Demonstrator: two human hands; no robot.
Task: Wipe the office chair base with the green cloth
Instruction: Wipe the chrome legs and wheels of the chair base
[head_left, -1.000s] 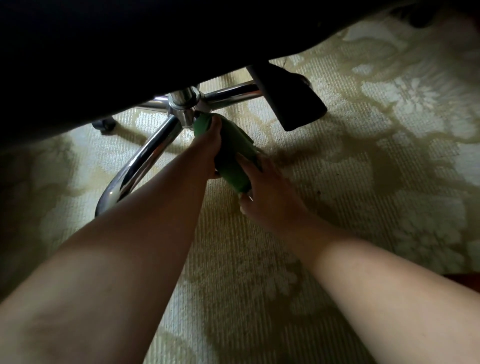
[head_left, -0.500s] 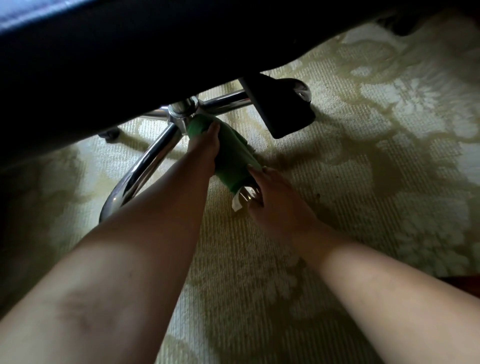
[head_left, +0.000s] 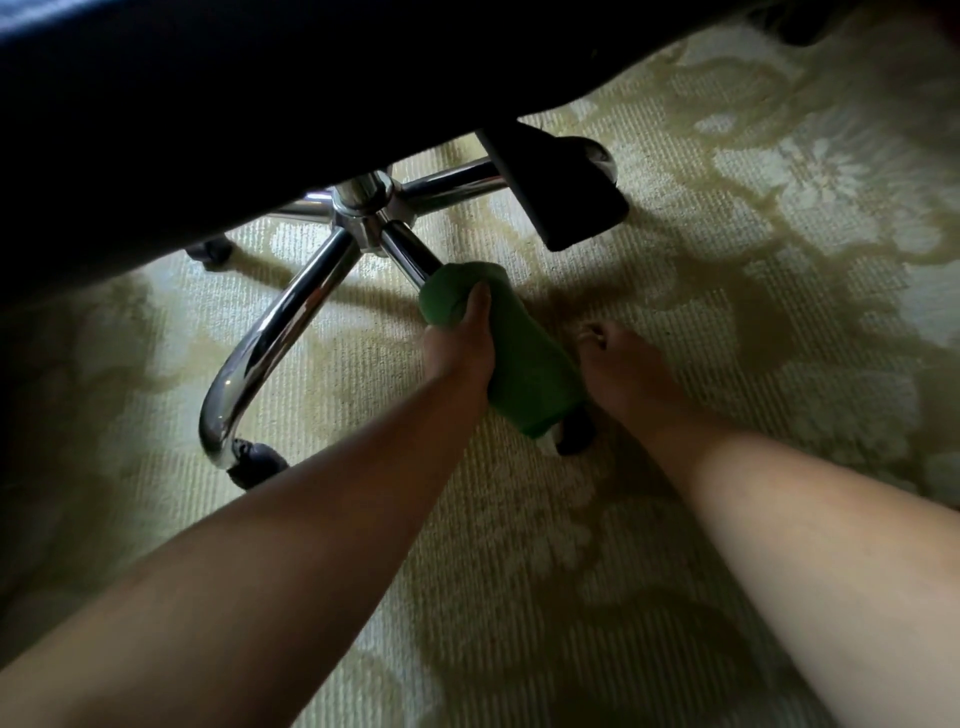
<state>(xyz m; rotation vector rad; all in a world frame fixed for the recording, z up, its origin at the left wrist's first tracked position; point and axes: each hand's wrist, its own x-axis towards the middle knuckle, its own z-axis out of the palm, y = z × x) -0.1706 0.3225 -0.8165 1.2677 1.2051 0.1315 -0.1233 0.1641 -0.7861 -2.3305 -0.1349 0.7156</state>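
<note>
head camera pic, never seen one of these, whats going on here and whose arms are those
There is only one view: a wide-angle camera worn on a person's head, looking forward and down, so the two bare arms coming in from the bottom belong to the wearer. No machine is involved. The dark mass across the top is the underside of an office chair seat. Below it is the shiny chrome chair base, with legs spreading out to black casters on a pale patterned carpet. The left hand grips a green cloth wrapped around one chrome leg. The right hand lies along the cloth's other side; whether it grips the cloth is hard to tell.
</note>
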